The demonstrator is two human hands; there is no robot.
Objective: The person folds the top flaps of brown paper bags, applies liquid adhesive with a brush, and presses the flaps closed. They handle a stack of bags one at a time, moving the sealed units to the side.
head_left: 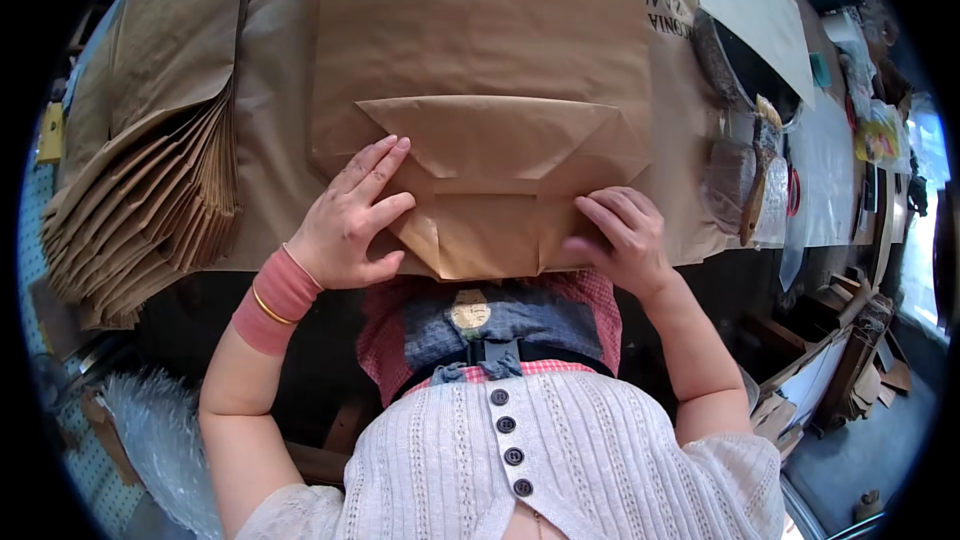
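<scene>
1. A stack of flat brown paper bags (150, 195) fans out at the upper left of the frame, their folded ends layered like shingles, well apart from the left hand
2. At the upper right lie a white sheet (750, 5), clear plastic wrapping (825, 170) and a brush with a wooden handle (757, 185), near the right hand but not touching it
3. Nothing lies between the hands and the paper; only the person's own forearms and a ribbed white buttoned top (530, 460) fill the lower middle of the frame
4. A large brown paper bag (480, 30) lies flat in the upper middle on a paper-covered table (270, 140), its near end folded into a pointed, creased flap (490, 190) at the centre
5. The paper is matt and stiff, with sharp diagonal folds forming a diamond-like bottom
6. The left hand (350, 225), with a pink wristband and a thin gold bangle, rests open with fingers spread flat on the flap's left edge
7. The right hand (620, 235) presses on the flap's right edge, fingers curled down and close together; whether they grip the paper cannot be told
</scene>
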